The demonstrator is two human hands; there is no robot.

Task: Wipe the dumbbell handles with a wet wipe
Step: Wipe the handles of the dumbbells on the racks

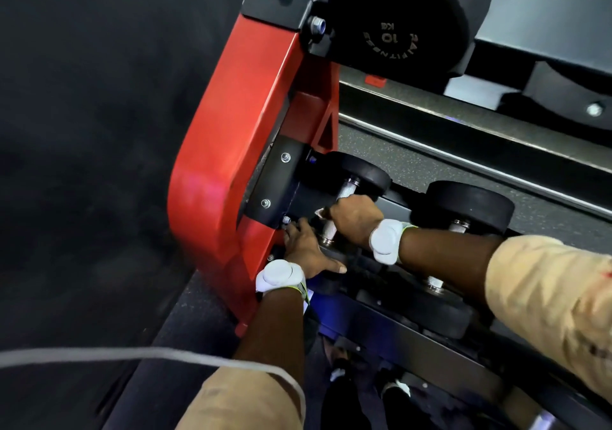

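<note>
Dark rubber gym floor (82,164); red-framed dumbbell rack (228,151) fills centre; lowest shelf holds the dumbbells. Right hand (356,216) clenched round knurled dumbbell handle (346,189), wet wipe (320,212) peeking out at its 9 o'clock, apparently pinched against the metal; left hand (308,249) released, flat on the near dumbbell head (334,259) at 7 o'clock, probably steadying it.

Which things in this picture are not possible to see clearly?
Head view only:
- Wet wipe: only a corner shows; the right hand covers the rest.
- Handle middle: hidden under that hand.
- Left hand fingertips: lost in shadow by the rack.
- Top dumbbell: brand lettering blurred.
</note>
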